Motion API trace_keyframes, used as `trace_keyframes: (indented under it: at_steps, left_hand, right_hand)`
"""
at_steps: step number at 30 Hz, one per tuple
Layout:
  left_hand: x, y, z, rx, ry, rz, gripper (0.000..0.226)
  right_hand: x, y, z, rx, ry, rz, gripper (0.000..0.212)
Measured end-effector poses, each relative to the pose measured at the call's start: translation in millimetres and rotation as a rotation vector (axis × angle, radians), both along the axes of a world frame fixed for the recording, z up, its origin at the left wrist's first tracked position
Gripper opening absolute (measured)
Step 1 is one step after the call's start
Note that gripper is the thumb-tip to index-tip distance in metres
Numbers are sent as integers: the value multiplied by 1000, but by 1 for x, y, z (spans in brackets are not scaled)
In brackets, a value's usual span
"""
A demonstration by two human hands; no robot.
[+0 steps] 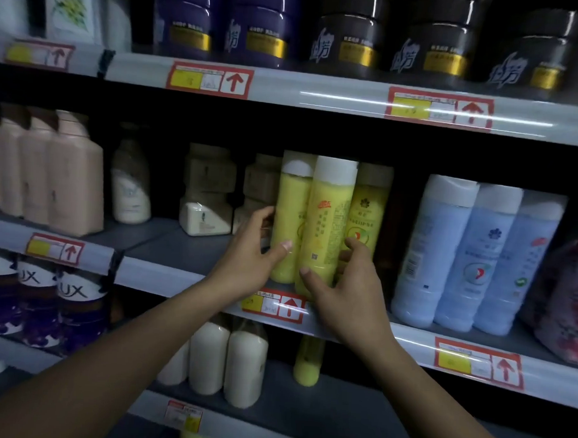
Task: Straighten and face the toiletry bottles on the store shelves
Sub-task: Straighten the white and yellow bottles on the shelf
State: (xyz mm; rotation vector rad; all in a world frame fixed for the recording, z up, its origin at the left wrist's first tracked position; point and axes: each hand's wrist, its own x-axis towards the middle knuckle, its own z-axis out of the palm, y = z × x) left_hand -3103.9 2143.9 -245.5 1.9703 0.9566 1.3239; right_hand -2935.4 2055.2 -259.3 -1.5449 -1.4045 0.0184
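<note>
Both arms reach up to the middle shelf. The left hand cups the left yellow bottle, thumb across its front, fingers curled round its far side. The right hand grips the front yellow bottle low down, thumb on its face, fingers wrapped behind. Three tall yellow bottles with white caps stand upright, touching, at the shelf's front edge; the third yellow bottle shows its flower label. Pale blue bottles stand just to their right, pink bottles well off left.
</note>
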Motion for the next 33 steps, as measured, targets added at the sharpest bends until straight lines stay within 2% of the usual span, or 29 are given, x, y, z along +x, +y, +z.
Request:
trace_keyframes:
  at_steps: [4,10,15,21,27,30,31,33]
  left_hand:
    - [11,6,-4,-42,-84,-112,60]
    - [19,18,-5,-33,-117,-54,59]
    - [14,13,-2,-39,-201,-3,60]
    - [6,-12,-13,74,-352,10,62]
    - [-11,-49,-20,255,-329,53,70]
    - [-21,-64,-25,234,-371,103,85]
    - [-23,-69,-27,221,-388,102,84]
    - [-25,-81,-31,208,-411,64,67]
  right_hand:
    - [1,10,-6,22,-49,-62,90]
    - [-1,14,-7,45,-100,-91,63]
    - [0,11,-6,86,-63,-102,61]
    - [-5,-5,-12,264,-16,3,65]
    - [-2,-32,-14,467,-128,52,58]
    - [-2,-54,-19,499,-166,85,49]
    - [-2,-61,-23,505,-173,94,46]
    - [-1,-73,-33,499,-173,116,44]
